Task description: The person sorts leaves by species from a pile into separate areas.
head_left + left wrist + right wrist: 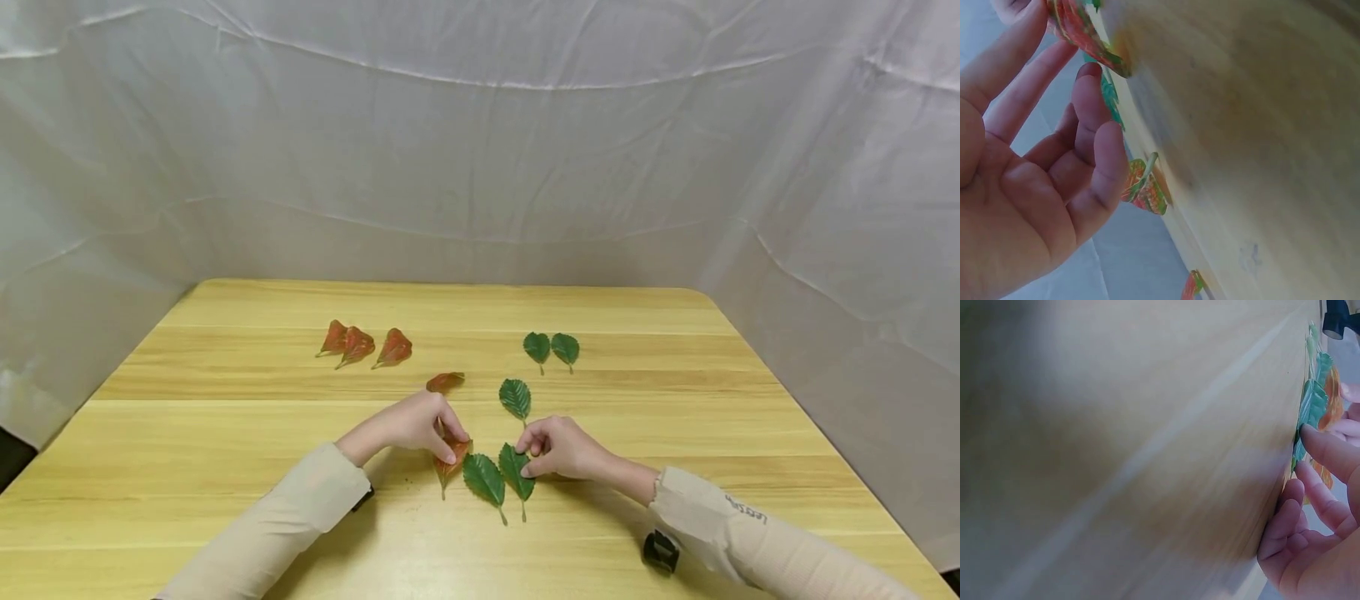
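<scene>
Between thumb and forefinger, my left hand [416, 425] pinches a red leaf [452, 461] near the front middle of the table; the left wrist view shows this red leaf [1085, 34] at the fingertips. My right hand [566, 450] has its thumb and forefinger on the edges of a green leaf [514, 471], pinching it close to the wood, as the right wrist view also shows. A second green leaf [484, 479] lies between the two held leaves. Just beyond the hands are another red leaf [446, 382] and another green leaf [515, 397].
Farther back on the left lie three red leaves, one of them a separate red leaf [393, 347] beside an overlapping pair. Two green leaves, including the right-hand green leaf [566, 347], lie at the back right. Pale cloth [480, 167] surrounds the wooden table [225, 475].
</scene>
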Tool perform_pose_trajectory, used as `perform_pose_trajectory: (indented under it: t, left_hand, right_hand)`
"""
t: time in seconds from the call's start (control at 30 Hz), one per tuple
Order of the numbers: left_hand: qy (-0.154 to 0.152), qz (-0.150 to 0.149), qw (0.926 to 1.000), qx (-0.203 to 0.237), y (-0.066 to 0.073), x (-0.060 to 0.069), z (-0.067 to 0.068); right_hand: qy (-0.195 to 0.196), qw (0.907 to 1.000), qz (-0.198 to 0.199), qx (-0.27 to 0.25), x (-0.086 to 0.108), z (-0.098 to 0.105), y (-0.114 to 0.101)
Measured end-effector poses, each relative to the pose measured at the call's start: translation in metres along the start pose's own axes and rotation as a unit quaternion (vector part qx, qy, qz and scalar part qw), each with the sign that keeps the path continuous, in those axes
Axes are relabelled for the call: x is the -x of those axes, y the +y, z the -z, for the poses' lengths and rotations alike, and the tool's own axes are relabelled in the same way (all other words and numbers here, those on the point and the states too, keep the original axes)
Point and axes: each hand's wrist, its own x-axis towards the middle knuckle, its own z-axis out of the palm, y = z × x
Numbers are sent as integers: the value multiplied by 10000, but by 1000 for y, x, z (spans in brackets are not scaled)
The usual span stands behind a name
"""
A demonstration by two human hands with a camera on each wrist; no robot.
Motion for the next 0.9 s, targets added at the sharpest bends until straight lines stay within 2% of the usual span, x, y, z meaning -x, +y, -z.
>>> perform_pose_trajectory:
  t: [0.17, 0.4, 0.57, 0.9]
  left_hand:
    - [-187, 136, 9997, -5, -2, -3, -1]
    - [-431, 145, 9989, -144, -2, -4, 0]
    - [-441, 302, 9980, -332, -2, -6, -2]
    - [-375, 552, 9970, -392, -1, -7, -3]
  right_hand:
    - [0, 10000, 28, 38, 0, 0, 0]
    - [-13, 10000, -8, -67, 1, 0, -1]
    - [-44, 9999, -45, -141, 0, 1, -1]
    - [-95, 9992, -134, -366, -4, 8, 0]
